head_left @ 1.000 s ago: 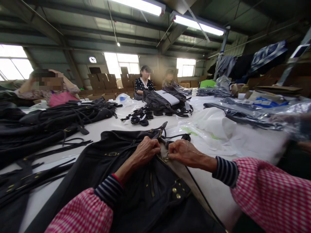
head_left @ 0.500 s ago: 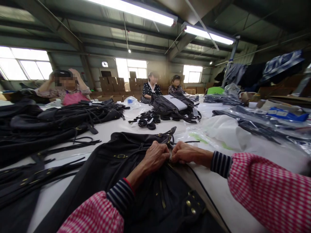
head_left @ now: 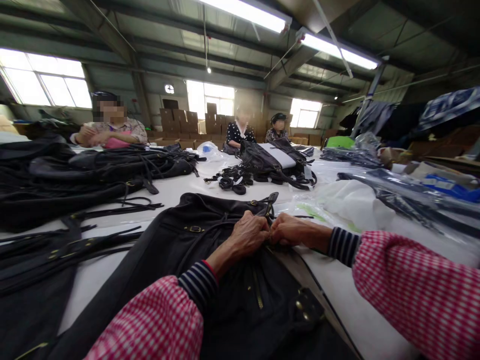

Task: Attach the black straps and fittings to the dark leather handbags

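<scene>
A large black leather-look piece (head_left: 161, 260) lies before me. It carries a small brass-coloured buckle (head_left: 195, 229), long cords, a short zip (head_left: 258, 290) and a brownish inner side along its right edge. I cannot tell whether it is a bag or a garment. My left hand (head_left: 249, 232) is closed at the upper part of its right edge, fingertips pinched. From the right, my right hand (head_left: 288, 230) pinches the same edge, knuckles almost touching the left hand. What exactly lies between the fingertips is hidden. A black strap end (head_left: 272, 198) sticks up just beyond both hands.
Similar black pieces are heaped at left (head_left: 90, 175). Coiled black straps (head_left: 232, 179) and a stack with a white sheet (head_left: 279, 155) lie farther back. Clear plastic bags (head_left: 352, 200) spread at right. Several people sit across the white table (head_left: 180, 182).
The view has shifted a little, so everything sits slightly to the right. Both hands keep their pinch at the edge. The person at far left has lowered their hands from their head.
</scene>
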Motion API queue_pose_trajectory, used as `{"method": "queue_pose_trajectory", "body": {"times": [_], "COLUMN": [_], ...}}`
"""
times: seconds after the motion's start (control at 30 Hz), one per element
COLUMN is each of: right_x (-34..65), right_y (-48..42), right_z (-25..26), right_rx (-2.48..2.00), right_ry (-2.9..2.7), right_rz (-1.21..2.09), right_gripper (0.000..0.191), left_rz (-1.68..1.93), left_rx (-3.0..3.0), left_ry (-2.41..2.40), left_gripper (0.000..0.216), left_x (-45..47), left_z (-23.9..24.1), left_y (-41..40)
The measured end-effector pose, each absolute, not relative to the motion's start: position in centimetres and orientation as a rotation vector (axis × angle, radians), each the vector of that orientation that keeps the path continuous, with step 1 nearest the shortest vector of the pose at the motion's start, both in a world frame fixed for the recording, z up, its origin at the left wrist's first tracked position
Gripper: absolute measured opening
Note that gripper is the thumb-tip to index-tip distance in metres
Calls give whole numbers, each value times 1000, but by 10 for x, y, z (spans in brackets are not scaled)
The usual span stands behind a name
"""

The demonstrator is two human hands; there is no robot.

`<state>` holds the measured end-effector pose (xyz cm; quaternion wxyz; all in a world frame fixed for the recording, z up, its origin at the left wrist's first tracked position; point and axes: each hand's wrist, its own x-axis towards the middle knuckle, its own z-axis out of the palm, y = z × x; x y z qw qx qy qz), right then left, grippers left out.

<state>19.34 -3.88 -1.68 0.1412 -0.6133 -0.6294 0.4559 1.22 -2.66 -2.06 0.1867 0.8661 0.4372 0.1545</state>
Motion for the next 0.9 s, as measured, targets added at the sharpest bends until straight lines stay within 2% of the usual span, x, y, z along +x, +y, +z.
{"method": "queue_pose_trajectory", "body": {"times": [0.47,0.9], "right_x": [194,186], "right_y": [-46,-43], "right_z": [-13,-16], "right_rx": [-1725,-1766], "right_ry": [-1765,-1935], "right_rz": [1381,1160], "right_gripper": [18,13], "left_rz": [463,402], "left_rx": [2430,2440], "left_ry": [1261,1153], "left_gripper": [18,21], "left_x": [13,10], "left_z": [-20,-18], "left_y": [-30,-25]}}
